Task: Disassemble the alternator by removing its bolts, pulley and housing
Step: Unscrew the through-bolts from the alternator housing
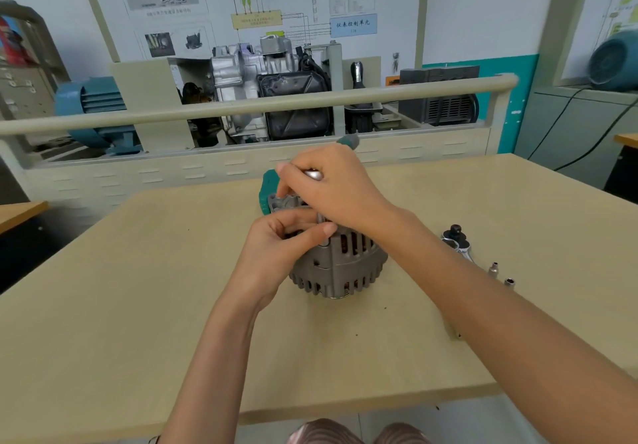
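Left hand [276, 243] pinches alternator [340, 264] at its top on bench [138, 288], right hand [331, 188] gripping a driver tool [315, 175]; heavy, rigid unit, prob. best held by its ribbed housing.

Both forearms are bare from the wrists to the picture's lower edge, with no sleeves, watch or rings visible. The left hand [276, 246] and right hand [331, 184] wear no gloves. At the bottom edge, the knees [359, 433] show pink-and-white striped fabric.
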A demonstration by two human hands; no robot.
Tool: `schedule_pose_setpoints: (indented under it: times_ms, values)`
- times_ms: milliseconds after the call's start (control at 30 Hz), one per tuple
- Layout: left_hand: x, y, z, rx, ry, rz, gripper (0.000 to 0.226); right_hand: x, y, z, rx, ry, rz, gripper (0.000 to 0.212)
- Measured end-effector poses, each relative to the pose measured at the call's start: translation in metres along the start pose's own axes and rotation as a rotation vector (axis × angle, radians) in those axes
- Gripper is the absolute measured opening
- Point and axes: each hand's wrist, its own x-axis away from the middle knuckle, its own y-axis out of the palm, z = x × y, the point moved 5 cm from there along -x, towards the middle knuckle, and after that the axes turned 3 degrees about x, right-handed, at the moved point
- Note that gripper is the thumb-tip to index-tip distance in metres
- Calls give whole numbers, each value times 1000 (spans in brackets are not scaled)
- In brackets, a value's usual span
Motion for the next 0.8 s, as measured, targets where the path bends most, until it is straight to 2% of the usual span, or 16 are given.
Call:
schedule_pose_setpoints:
  times_ms: [67,133,200,267,333,433,533,667,733,800]
  values:
    - [0,1,-1,8,5,40,9,0,1,0,31,-12,15,37]
    - [0,1,-4,-14,17,74,24,3,0,-2,315,-23,99,40]
    - [-2,0,-5,-51,26,87,27,9,-2,-10,696,33,206,33]
    - [-3,0,-4,-72,34,82,22,12,-3,-12,827,106,243,29]
    - [-3,0,-3,-75,40,81,21,11,-3,-11,796,122,222,29]
    - [-1,-1,-3,-51,29,66,27,6,2,-11,645,44,204,34]
    - [0,-1,-1,-25,12,6,28,4,4,-11,381,-32,197,46]
    - [0,0,1,6,-21,-23,16,-1,1,0,60,-41,178,42]
    - [-2,1,1,-8,-26,-16,14,-1,0,2,28,-34,144,41]
    - [-3,1,1,-34,-20,-13,11,1,0,1,126,-36,164,41]
